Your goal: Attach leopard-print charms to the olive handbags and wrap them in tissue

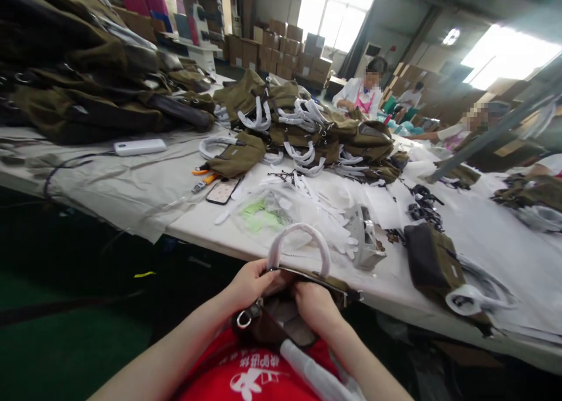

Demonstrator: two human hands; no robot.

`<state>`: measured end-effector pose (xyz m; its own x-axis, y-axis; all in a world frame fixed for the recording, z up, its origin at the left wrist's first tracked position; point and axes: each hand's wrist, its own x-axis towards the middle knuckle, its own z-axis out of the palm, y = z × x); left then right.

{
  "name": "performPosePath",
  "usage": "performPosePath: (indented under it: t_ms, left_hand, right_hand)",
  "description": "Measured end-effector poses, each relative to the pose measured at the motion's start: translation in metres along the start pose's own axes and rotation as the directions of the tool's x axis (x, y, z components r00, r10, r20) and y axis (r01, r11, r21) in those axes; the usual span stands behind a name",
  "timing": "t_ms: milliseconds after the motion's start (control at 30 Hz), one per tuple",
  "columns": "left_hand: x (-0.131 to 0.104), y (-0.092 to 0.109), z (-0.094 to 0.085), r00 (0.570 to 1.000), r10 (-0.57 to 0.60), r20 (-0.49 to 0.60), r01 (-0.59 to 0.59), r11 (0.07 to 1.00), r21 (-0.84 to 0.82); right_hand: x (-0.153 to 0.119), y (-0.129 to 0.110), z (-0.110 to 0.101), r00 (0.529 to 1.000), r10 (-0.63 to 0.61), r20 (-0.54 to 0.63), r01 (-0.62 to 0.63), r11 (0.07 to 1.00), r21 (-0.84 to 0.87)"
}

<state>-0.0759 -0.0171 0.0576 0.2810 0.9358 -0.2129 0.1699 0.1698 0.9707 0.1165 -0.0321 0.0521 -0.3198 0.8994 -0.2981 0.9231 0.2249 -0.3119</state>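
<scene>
An olive bag with dark trim rests against the front of my red shirt at the table edge. One of its white-wrapped handles stands up over the table; another wrapped strap hangs down over the shirt. My left hand grips the bag's rim beside the handle's left base, thumb on top. My right hand is at the bag's opening, its fingers curled inside and hidden by the rim. What it holds in there, if anything, cannot be seen.
Piled olive bags cover the table's back and left. Nearer lie a phone, a yellow cutter, plastic wrapping, a metal tool and another bag. A slanting pole stands at right. Several people sit beyond.
</scene>
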Motion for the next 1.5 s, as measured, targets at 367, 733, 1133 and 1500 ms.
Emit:
performPosePath:
  t_ms: [367, 733, 1133, 1500]
  left_hand:
    - [0.01, -0.001, 0.007, 0.992, 0.062, -0.111, -0.036, 0.974, 0.223]
    - [-0.003, -0.009, 0.017, 0.988, 0.059, -0.143, -0.01, 0.946, 0.325]
    - [-0.003, -0.007, 0.017, 0.989, 0.082, -0.121, -0.046, 0.961, 0.274]
    - [-0.001, -0.006, 0.009, 0.975, 0.111, -0.194, -0.056, 0.961, 0.27]
  right_hand:
    - [0.039, -0.049, -0.105, 0.828, -0.301, -0.473, 0.316, 0.948, -0.05]
    - [0.2, -0.069, -0.075, 0.997, -0.082, -0.008, 0.075, 0.941, -0.329]
    - [0.187, -0.055, -0.082, 0.991, -0.069, -0.113, 0.04, 0.971, -0.235]
    - [0.084, -0.059, -0.101, 0.95, -0.115, -0.29, 0.306, 0.522, 0.796]
